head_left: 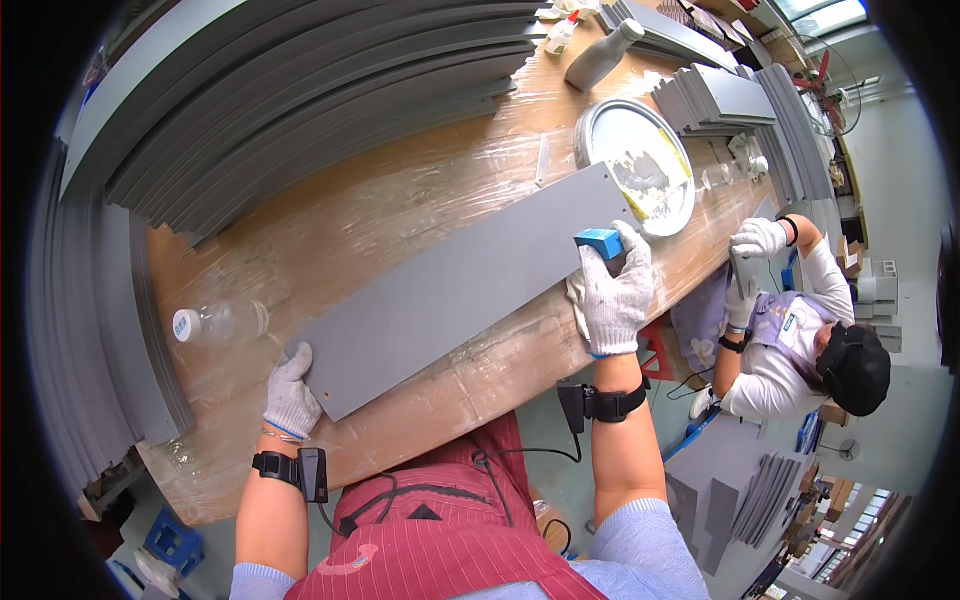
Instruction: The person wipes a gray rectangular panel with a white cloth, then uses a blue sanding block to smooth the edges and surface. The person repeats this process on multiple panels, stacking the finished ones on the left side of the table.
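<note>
A long flat grey panel (450, 295) lies aslant across the table, with small holes near its ends. My left hand (291, 393), in a white knit glove, grips the panel's left end, thumb on its upper face. In my gloved right hand (614, 298) is a small blue block (599, 241), pinched between thumb and fingers above the panel's right end. The block's underside is hidden, so I cannot tell whether it touches the panel. Just beyond that end sits a round white tub lid (684, 205) smeared with grey and white paste.
Stacked grey panels (330, 90) fill the table's far left, with more (715, 100) at the far right. A clear bottle (225, 323) lies left on the film-covered table (390, 200). A grey bottle (605, 57) stands far back. A co-worker (790, 350) works at the right.
</note>
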`<action>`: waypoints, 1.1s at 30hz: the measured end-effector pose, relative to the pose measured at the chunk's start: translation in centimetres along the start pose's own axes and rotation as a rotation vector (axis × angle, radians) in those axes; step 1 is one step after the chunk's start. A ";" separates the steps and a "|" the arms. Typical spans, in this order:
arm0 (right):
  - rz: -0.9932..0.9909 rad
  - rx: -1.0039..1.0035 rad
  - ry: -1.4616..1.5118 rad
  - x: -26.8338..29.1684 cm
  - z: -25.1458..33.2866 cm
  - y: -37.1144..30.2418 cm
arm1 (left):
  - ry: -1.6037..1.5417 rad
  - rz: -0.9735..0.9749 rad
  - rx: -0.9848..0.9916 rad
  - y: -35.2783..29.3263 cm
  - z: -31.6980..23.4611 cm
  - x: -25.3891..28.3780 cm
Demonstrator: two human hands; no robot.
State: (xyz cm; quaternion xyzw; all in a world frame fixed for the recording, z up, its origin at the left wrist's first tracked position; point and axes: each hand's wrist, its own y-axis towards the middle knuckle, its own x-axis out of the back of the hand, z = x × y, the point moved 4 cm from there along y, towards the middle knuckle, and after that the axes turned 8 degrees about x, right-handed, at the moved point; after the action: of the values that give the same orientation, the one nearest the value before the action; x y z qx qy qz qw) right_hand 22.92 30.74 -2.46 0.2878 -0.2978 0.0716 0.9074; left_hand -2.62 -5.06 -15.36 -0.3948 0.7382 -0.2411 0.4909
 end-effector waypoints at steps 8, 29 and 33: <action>0.141 0.028 -0.299 -4.9 -10.3 17.8 | 0.070 -0.204 -0.052 -1.1 -0.1 0.9; 0.495 0.056 -0.247 5.2 -9.0 2.8 | 0.059 -0.302 -0.104 -8.3 -1.2 7.0; 0.501 0.277 -0.370 3.1 -9.3 -2.4 | 0.109 -0.332 -0.103 -11.0 -2.3 11.6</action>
State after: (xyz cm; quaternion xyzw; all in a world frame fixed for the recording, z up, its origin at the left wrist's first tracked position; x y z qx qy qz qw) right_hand 30.79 33.94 -7.94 0.3343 -0.5062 0.2787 0.7445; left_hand -3.30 -20.90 -12.48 -0.5221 0.6999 -0.3018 0.3827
